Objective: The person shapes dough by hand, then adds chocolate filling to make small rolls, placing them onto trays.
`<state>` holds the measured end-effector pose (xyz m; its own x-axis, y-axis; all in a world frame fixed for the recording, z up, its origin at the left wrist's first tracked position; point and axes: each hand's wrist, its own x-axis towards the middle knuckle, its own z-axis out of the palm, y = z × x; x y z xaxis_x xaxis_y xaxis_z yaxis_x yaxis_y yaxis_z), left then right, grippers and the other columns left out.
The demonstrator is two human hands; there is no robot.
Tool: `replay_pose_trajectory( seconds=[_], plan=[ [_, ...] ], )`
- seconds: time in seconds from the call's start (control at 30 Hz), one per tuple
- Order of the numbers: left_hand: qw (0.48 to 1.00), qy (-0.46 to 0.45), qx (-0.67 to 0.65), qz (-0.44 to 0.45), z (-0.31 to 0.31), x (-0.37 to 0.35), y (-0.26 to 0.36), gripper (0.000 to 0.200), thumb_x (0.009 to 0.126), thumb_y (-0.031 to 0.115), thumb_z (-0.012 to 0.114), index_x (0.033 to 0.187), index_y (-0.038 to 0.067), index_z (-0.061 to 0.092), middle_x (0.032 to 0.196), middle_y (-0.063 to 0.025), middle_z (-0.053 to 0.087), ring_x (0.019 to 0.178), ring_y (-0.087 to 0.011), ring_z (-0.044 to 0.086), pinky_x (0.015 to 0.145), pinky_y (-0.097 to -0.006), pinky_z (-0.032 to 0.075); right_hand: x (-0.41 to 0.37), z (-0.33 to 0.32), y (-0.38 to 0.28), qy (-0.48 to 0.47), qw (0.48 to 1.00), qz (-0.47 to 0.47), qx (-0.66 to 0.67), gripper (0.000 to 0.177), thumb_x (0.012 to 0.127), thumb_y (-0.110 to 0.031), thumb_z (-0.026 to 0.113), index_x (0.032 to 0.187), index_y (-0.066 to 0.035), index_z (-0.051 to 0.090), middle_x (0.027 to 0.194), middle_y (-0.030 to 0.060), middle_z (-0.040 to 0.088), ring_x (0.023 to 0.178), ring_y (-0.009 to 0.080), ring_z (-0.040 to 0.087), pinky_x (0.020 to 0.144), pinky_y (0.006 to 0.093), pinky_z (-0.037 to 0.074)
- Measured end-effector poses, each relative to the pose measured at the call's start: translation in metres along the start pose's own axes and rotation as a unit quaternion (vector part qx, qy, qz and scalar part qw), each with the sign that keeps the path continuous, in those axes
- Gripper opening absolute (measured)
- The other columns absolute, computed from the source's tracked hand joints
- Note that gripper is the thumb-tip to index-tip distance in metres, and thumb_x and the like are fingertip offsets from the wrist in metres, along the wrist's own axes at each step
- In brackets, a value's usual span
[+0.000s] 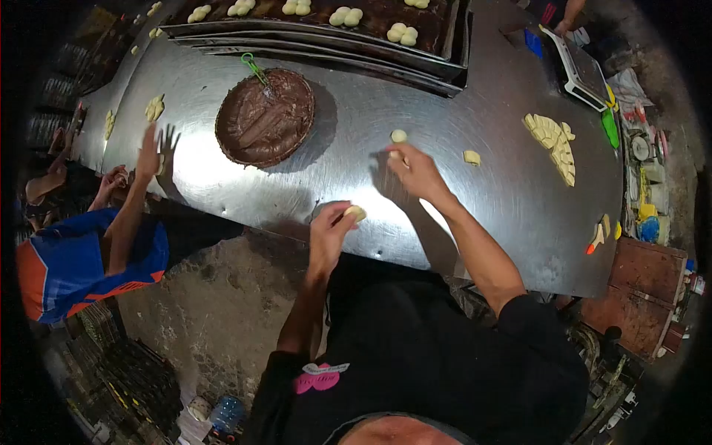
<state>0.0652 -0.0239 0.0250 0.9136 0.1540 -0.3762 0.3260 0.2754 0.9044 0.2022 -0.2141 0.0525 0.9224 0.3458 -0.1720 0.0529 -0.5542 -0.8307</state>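
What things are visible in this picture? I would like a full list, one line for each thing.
steel table: one, grey, fills the middle
bowl of brown paste: one, dark brown, far left part of the table
green-handled tool: one, standing in the bowl
baking trays: a stack, dark, far edge
dough buns: several clusters, pale, on the top tray
cut dough pile: one, pale yellow, right side
dough ball: one, pale, just beyond the right hand
scale: one, white and grey, far right corner
co-worker: one, blue and orange shirt, left
left hand: holds a dough piece
right hand: reaches over the table
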Motion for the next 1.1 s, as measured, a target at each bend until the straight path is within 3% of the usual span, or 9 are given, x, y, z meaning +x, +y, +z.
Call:
replay_pose_trajectory(
  seconds=[0.17, 0.4, 0.6, 0.77, 0.83, 0.87, 0.93, 1.0, 1.1],
  plan=[
    [0.996, -0.092, 0.015, 0.013, 0.064, 0.018, -0.003, 0.022, 0.087, 0.003, 0.063, 0.107, -0.005, 0.058, 0.098, -0.0111, 0.065, 0.083, -0.0146, 0.063, 0.07, -0.0257, 0.052, -0.07, 0.0, -0.002, -0.064, 0.983, 0.056, 0.162, 0.028, 0.086, -0.016, 0.064, 0.109, 0.0, 0.062, 0.092, 0.0112, 0.068, 0.083, 0.015, 0.064, 0.075, 0.0281, 0.051],
    [0.97, -0.211, -0.12, 0.001, 0.067, 0.012, 0.011, 0.018, 0.091, 0.007, 0.054, 0.107, 0.0, 0.061, 0.104, -0.0101, 0.064, 0.088, -0.0147, 0.062, 0.071, -0.0245, 0.05, -0.102, -0.028, 0.006, -0.07, 0.865, 0.111, 0.485, 0.02, 0.089, -0.003, 0.06, 0.108, 0.002, 0.056, 0.097, 0.0122, 0.065, 0.084, 0.0175, 0.064, 0.073, 0.0294, 0.055],
    [0.994, -0.02, 0.025, 0.102, 0.085, -0.016, -0.001, 0.039, 0.102, 0.023, 0.038, 0.131, 0.001, 0.05, 0.124, -0.0134, 0.057, 0.112, -0.0215, 0.055, 0.095, -0.0344, 0.044, -0.086, 0.024, -0.013, 0.031, 0.729, 0.134, 0.67, 0.044, 0.095, -0.01, 0.054, 0.136, -0.003, 0.041, 0.108, 0.011, 0.062, 0.097, 0.0178, 0.06, 0.083, 0.0308, 0.051],
    [0.958, 0.074, 0.234, 0.147, 0.047, -0.008, -0.008, 0.042, 0.097, 0.021, 0.045, 0.133, -0.001, 0.046, 0.148, -0.0264, 0.026, 0.137, -0.0421, 0.027, 0.111, -0.0432, 0.027, -0.027, 0.069, -0.035, -0.014, 0.741, 0.15, 0.655, 0.047, 0.094, -0.012, 0.054, 0.138, -0.007, 0.039, 0.109, 0.0073, 0.059, 0.1, 0.0179, 0.055, 0.09, 0.0343, 0.046],
    [0.917, 0.073, 0.31, 0.239, 0.029, -0.016, 0.009, 0.041, 0.094, 0.015, 0.051, 0.132, -0.001, 0.048, 0.148, -0.0255, 0.028, 0.136, -0.0408, 0.03, 0.109, -0.043, 0.03, 0.024, 0.078, -0.051, -0.08, 0.955, 0.033, 0.282, 0.05, 0.091, -0.004, 0.052, 0.138, -0.007, 0.039, 0.107, 0.012, 0.061, 0.097, 0.0237, 0.059, 0.087, 0.0343, 0.048],
    [0.927, 0.086, 0.286, 0.226, 0.02, -0.021, 0.017, 0.04, 0.091, 0.012, 0.056, 0.129, 0.002, 0.052, 0.147, -0.0226, 0.032, 0.135, -0.0382, 0.033, 0.106, -0.0425, 0.035, 0.049, 0.084, -0.064, -0.046, 0.986, -0.093, 0.129, 0.051, 0.087, -0.001, 0.052, 0.136, -0.007, 0.041, 0.107, 0.0148, 0.061, 0.095, 0.028, 0.06, 0.084, 0.0359, 0.049],
    [0.93, 0.092, 0.291, 0.205, -0.004, -0.022, 0.018, 0.039, 0.09, 0.013, 0.058, 0.128, 0.004, 0.054, 0.146, -0.021, 0.034, 0.134, -0.0368, 0.036, 0.104, -0.0417, 0.037, 0.095, 0.096, -0.083, -0.014, 0.975, -0.219, -0.03, 0.053, 0.083, 0.003, 0.051, 0.135, -0.007, 0.042, 0.107, 0.0176, 0.061, 0.093, 0.0322, 0.061, 0.08, 0.0375, 0.05],
    [0.934, 0.102, 0.295, 0.177, -0.03, -0.021, 0.011, 0.037, 0.09, 0.013, 0.06, 0.126, 0.007, 0.057, 0.142, -0.0173, 0.042, 0.128, -0.0336, 0.044, 0.1, -0.0396, 0.042, 0.131, 0.108, -0.092, -0.069, 0.875, -0.42, -0.232, 0.052, 0.079, 0.003, 0.05, 0.13, -0.009, 0.047, 0.103, 0.0205, 0.062, 0.091, 0.038, 0.061, 0.075, 0.0444, 0.05],
    [0.939, 0.145, 0.274, 0.145, -0.062, -0.03, 0.012, 0.03, 0.09, 0.011, 0.059, 0.12, 0.006, 0.061, 0.137, -0.0168, 0.048, 0.124, -0.0324, 0.049, 0.093, -0.036, 0.047, 0.16, 0.126, -0.094, -0.233, 0.799, -0.399, -0.384, 0.048, 0.078, 0.002, 0.05, 0.124, -0.009, 0.051, 0.095, 0.0198, 0.064, 0.09, 0.039, 0.062, 0.075, 0.0493, 0.048]
  ],
)
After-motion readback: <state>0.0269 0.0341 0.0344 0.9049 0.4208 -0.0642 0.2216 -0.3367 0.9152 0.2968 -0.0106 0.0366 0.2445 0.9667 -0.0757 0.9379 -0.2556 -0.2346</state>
